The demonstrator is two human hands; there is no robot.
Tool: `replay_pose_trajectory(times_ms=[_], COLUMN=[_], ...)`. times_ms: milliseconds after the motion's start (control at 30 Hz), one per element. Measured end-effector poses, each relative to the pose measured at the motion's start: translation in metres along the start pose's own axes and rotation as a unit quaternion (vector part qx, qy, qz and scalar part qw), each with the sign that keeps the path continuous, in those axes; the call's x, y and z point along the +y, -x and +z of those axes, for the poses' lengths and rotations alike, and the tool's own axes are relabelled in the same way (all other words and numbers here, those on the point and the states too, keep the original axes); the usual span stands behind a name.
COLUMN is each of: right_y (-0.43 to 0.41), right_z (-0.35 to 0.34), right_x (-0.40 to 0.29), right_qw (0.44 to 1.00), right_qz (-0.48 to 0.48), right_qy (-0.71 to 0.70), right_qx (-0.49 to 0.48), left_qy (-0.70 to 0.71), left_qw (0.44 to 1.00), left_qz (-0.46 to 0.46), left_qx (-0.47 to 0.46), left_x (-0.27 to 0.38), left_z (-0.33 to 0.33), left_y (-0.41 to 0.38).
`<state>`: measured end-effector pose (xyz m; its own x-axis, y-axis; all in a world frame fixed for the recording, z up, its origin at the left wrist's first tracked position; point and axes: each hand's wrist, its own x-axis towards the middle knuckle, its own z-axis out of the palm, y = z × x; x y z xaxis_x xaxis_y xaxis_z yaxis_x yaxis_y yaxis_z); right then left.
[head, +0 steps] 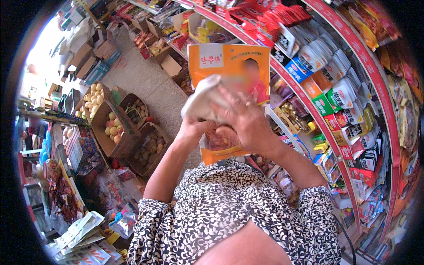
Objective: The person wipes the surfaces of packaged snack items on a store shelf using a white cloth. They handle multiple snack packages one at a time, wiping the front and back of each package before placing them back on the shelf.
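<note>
An orange food packet (228, 51) with printed writing and a see-through window stands upright before my chest. My left hand (197, 127) grips a folded white cloth (203, 101) in front of the packet, its thumb pointing right. My right hand (243, 116) is blurred by motion. Its fingers reach left across the packet's front and touch the cloth. Reddish food (220, 139) shows through the packet's window below the hands. Both hands and the cloth hide the packet's middle. Whether my right hand also grips the packet is unclear.
Curved shelves with red edge strips (382, 89) rise on the right, filled with snack packets (334, 89). Cardboard boxes of fruit (114, 129) and potatoes (149, 149) stand on the floor (142, 73) at left. White packets (78, 235) lie in a pile at lower left.
</note>
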<state>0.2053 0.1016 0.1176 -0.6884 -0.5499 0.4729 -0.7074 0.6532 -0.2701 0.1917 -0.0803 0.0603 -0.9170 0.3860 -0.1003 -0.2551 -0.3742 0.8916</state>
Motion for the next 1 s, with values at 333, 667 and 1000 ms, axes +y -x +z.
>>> replay_pose_trajectory(times_ms=[333, 667, 1000], right_y=[-0.055, -0.076, -0.045], right_z=[0.012, 0.032, 0.004], right_x=[0.055, -0.02, 0.119], right_qw=[0.985, 0.996, 0.935], right_qz=[0.082, -0.086, 0.335], right_qy=[0.077, 0.008, -0.018], right_qx=[0.129, 0.035, 0.114], left_qy=[0.005, -0.079, 0.036], left_qw=[0.996, 0.996, 0.998], left_qz=[0.035, 0.035, 0.054], left_qx=[-0.08, -0.015, 0.014], left_x=[0.02, 0.006, 0.02], left_z=[-0.001, -0.034, -0.034], left_y=[0.017, 0.023, 0.027])
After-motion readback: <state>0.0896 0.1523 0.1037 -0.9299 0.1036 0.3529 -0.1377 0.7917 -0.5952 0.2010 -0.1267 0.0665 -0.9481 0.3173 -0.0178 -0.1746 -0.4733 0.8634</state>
